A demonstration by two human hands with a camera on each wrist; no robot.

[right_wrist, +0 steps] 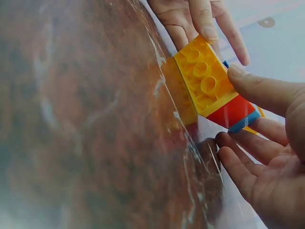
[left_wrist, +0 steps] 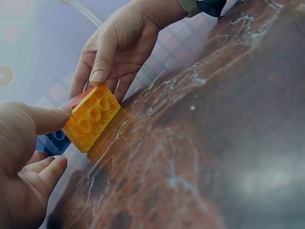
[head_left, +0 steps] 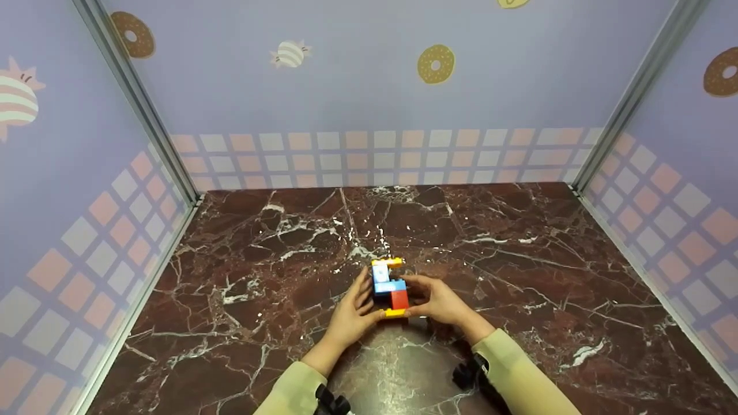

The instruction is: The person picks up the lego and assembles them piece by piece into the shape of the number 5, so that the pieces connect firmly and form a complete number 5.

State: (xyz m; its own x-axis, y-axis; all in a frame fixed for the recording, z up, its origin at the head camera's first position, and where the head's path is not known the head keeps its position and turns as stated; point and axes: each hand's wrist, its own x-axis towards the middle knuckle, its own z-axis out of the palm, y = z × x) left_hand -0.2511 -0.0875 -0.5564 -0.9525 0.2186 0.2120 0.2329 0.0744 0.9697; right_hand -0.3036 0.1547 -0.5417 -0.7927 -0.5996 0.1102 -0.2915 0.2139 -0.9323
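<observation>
Dark red marble tabletop [head_left: 519,276] with white veins is filling the floor of a booth; lilac walls [head_left: 357,86] printed with donuts and candies and a band of pink and white squares are closing it in on three sides.

Near the middle of the tabletop, a small block assembly [head_left: 388,287] is sitting between both hands: yellow brick on the near end, red next, then blue and white, with another yellow piece at the far end.

Left hand [head_left: 353,314] is gripping the assembly from its left side, thumb pressing on the near yellow brick [left_wrist: 90,118] and fingers curling around the far side. Blue brick [left_wrist: 53,141] is showing behind that thumb in the left wrist view.

Right hand [head_left: 437,301] is gripping it from the right, thumb tip resting on the yellow brick's edge next to the red brick [right_wrist: 232,112], fingers curling underneath.

Right wrist view is showing the yellow brick's open underside with round sockets, its lower edge touching the marble. Both pale sleeves [head_left: 513,369] are entering from the bottom edge of the head view.
</observation>
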